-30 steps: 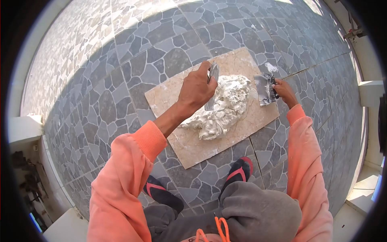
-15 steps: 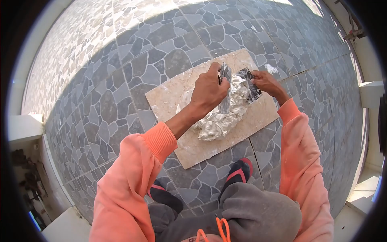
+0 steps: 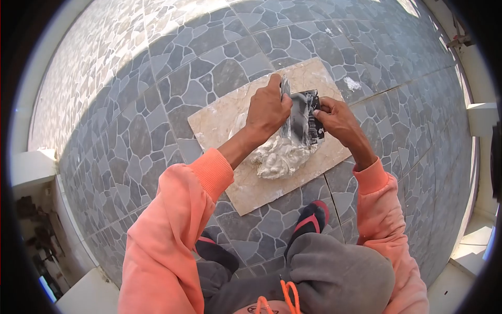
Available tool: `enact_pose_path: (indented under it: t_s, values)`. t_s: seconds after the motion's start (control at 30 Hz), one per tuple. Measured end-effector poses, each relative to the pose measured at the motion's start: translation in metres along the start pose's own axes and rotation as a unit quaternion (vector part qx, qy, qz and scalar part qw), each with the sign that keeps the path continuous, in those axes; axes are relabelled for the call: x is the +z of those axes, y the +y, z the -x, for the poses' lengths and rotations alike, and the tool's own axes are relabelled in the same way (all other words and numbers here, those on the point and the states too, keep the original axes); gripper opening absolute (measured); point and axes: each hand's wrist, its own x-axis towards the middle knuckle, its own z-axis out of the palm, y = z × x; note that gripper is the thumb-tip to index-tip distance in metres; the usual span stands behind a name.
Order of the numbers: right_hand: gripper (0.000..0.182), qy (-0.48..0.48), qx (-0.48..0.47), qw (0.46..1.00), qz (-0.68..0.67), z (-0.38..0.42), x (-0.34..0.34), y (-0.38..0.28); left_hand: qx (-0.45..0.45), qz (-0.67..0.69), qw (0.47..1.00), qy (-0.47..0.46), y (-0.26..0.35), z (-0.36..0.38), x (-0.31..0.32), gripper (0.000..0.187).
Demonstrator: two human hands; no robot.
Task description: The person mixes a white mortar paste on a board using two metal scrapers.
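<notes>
My left hand (image 3: 267,109) is wrapped round the handle of a grey, paste-smeared scraper (image 3: 285,125), held edge-on over the board. My right hand (image 3: 341,124) pinches the outer edge of a flat black scraper (image 3: 308,118), its face streaked with white. The two blades stand close side by side, the black one covering part of the paste. Below them a lumpy mound of white paste (image 3: 280,159) lies on a beige marbled board (image 3: 243,200). My left hand and wrist hide the mound's far left part.
The board lies on a floor of grey stone-patterned tiles (image 3: 138,131). White splatter (image 3: 352,83) marks the tiles past the board's right corner. My feet in black flip-flops (image 3: 308,225) with red straps stand at its near edge. Low pale walls border both sides.
The black scraper has moved left over the paste, up against the left-hand scraper, and its streaked face now shows. My left hand has shifted slightly left and away from me.
</notes>
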Motion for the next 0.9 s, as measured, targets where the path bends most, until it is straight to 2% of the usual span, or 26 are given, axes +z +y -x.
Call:
enact_pose_path:
  t_s: [0.07,0.1,0.3,0.5,0.6,0.7,0.9]
  values:
    - [0.02,0.014,0.025,0.999,0.025,0.015,-0.013,0.006,0.014,-0.021,1.0,-0.015,-0.003,0.003,-0.007,0.03]
    - [0.02,0.038,0.05,0.996,-0.064,0.02,-0.019,0.021,0.019,-0.028,0.999,-0.02,-0.006,0.003,-0.011,0.031]
    - [0.021,0.159,0.146,0.966,-0.144,0.093,-0.044,0.087,0.06,0.016,0.994,-0.088,-0.015,-0.006,-0.037,0.035]
    - [0.015,0.22,0.211,0.931,-0.2,0.146,0.009,0.171,0.095,0.043,0.988,-0.11,-0.013,-0.012,-0.045,0.039]
    - [0.013,0.206,0.228,0.917,-0.254,0.135,0.047,0.179,0.102,0.04,0.985,-0.13,-0.005,-0.01,-0.047,0.036]
    - [0.016,0.218,0.194,0.871,-0.396,0.114,0.074,0.151,0.111,0.037,0.979,-0.167,0.008,-0.004,-0.052,0.035]
    - [0.02,0.172,0.148,0.88,-0.418,0.102,0.071,0.133,0.142,0.047,0.967,-0.205,0.014,0.012,-0.048,0.034]
